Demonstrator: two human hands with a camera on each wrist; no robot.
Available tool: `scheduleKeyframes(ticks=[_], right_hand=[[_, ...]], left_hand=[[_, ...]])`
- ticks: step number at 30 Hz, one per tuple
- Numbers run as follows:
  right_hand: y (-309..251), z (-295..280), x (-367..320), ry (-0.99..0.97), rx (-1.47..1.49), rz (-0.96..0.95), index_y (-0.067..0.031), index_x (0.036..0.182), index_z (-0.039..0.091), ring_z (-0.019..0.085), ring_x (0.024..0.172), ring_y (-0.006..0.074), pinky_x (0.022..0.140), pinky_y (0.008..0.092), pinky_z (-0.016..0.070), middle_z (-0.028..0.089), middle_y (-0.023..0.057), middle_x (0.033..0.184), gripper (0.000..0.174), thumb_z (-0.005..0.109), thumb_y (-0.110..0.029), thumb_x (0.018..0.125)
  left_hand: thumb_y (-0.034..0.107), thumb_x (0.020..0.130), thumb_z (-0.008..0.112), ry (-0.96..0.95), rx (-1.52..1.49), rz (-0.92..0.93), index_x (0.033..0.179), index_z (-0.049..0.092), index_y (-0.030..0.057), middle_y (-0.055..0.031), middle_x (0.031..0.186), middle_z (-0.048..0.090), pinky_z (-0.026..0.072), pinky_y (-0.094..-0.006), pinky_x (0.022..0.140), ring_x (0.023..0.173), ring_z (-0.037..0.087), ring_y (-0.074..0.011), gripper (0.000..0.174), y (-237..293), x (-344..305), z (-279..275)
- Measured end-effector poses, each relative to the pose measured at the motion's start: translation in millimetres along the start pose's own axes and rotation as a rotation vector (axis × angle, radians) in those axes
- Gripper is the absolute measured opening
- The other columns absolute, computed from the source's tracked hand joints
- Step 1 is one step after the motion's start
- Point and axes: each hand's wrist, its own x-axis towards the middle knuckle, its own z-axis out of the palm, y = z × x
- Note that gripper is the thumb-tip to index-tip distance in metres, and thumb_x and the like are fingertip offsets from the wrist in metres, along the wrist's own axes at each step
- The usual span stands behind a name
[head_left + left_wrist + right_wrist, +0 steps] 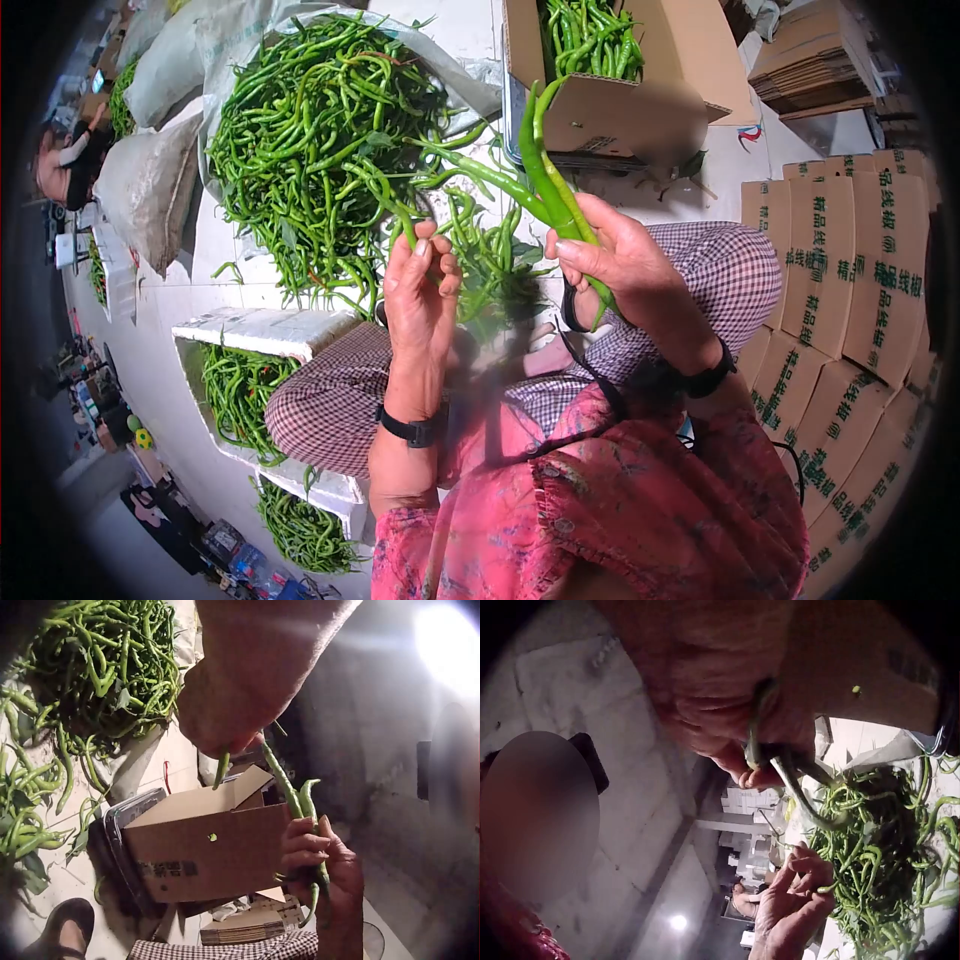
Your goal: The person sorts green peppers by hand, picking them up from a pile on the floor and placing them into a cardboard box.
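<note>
My right hand (630, 265) grips a small bunch of long green chili peppers (548, 175), their tips fanning upward and to the left. Below the fist a pepper end pokes out, also seen in the left wrist view beside the right hand (337, 866). To the left, my left hand (422, 300) pinches one green chili pepper (396, 205) between thumb and fingertips. Its end shows under the left hand in the left wrist view as a short green piece (221, 771). Loose peppers with leaves (490, 250) lie on the floor beyond both hands.
A big heap of green chilies (320, 140) lies on plastic sheeting ahead. An open cardboard box (610, 115) holds more at the back right. Foam boxes (250, 330) of chilies stand at left, printed cartons (830, 270) at right. Another person (65, 165) is far left.
</note>
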Motion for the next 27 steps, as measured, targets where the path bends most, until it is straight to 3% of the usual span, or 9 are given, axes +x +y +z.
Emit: scheduleKeyframes(ticks=[7,13,14,16,18,21,25,26,27], right_hand=[[7,-2,2,-0.067,0.094,-0.029,-0.0006,0.124,0.048,0.049,0.073,0.0059,0.066,0.0213,0.0428,0.054,0.0003,0.090,0.037,0.057,-0.016,0.091],[18,5,2,-0.032,0.179,-0.001,0.0007,0.130,0.044,0.049,0.081,0.0055,0.072,0.0216,0.0423,0.057,0.0034,0.102,0.044,0.058,-0.012,0.090],[20,8,2,-0.009,0.100,-0.006,0.0015,0.132,0.041,0.051,0.089,0.0076,0.078,0.0231,0.0429,0.056,0.0052,0.107,0.046,0.056,-0.011,0.091],[29,17,4,-0.002,0.025,-0.003,0.0023,0.135,0.039,0.052,0.096,0.0097,0.084,0.0247,0.0434,0.056,0.0070,0.113,0.048,0.055,-0.010,0.091],[46,31,8,0.019,-0.047,-0.234,0.0030,0.139,0.035,0.051,0.112,0.0155,0.097,0.0276,0.0395,0.053,0.0104,0.123,0.049,0.050,-0.008,0.093],[54,37,10,-0.011,-0.181,-0.281,0.0027,0.140,0.033,0.045,0.123,0.0186,0.103,0.0296,0.0348,0.048,0.0128,0.131,0.048,0.045,-0.009,0.095],[43,28,10,-0.052,-0.039,-0.094,0.0036,0.139,0.035,0.053,0.102,0.0136,0.091,0.0267,0.0415,0.056,0.0092,0.112,0.047,0.045,-0.014,0.097],[38,27,12,-0.016,-0.021,-0.088,0.0026,0.137,0.038,0.052,0.091,0.0109,0.083,0.0254,0.0431,0.057,0.0073,0.105,0.045,0.046,-0.015,0.097],[33,25,13,-0.013,-0.026,-0.093,0.0026,0.137,0.038,0.052,0.091,0.0109,0.083,0.0254,0.0431,0.057,0.0073,0.105,0.045,0.046,-0.015,0.097]], left_hand=[[0.010,0.093,0.055,0.020,0.010,-0.040,0.115,0.053,0.0011,-0.0072,0.090,0.061,0.0423,-0.0191,0.054,0.073,0.055,-0.0120,0.024,-5,-1,-1],[0.009,0.092,0.057,0.002,0.108,-0.029,0.112,0.055,0.0020,-0.0057,0.088,0.059,0.0401,-0.0174,0.052,0.070,0.053,-0.0100,0.022,-8,-8,11],[0.009,0.091,0.058,-0.046,0.164,0.006,0.111,0.056,0.0020,-0.0051,0.087,0.059,0.0392,-0.0169,0.051,0.069,0.052,-0.0095,0.021,-8,-10,15],[0.014,0.088,0.064,0.059,0.395,0.015,0.108,0.058,0.0036,0.0005,0.082,0.055,0.0355,-0.0170,0.050,0.063,0.048,-0.0057,0.023,-8,-19,40],[0.016,0.085,0.067,0.069,0.596,-0.016,0.106,0.058,0.0055,0.0043,0.079,0.054,0.0316,-0.0173,0.050,0.059,0.043,-0.0025,0.025,-10,-21,53],[0.011,0.085,0.065,0.012,0.596,0.026,0.105,0.057,0.0057,0.0033,0.081,0.055,0.0326,-0.0175,0.050,0.058,0.042,-0.0034,0.022,-12,-18,48],[0.011,0.084,0.064,0.055,0.340,-0.015,0.104,0.058,0.0047,0.0017,0.084,0.055,0.0383,-0.0197,0.055,0.062,0.047,-0.0066,0.022,-1,-27,56],[0.012,0.083,0.064,0.028,0.284,-0.032,0.103,0.058,0.0039,0.0001,0.086,0.056,0.0405,-0.0210,0.059,0.068,0.049,-0.0086,0.022,6,-26,46],[0.013,0.083,0.064,0.000,0.227,-0.051,0.103,0.059,0.0030,-0.0015,0.088,0.057,0.0428,-0.0224,0.062,0.073,0.052,-0.0106,0.023,13,-25,38]])
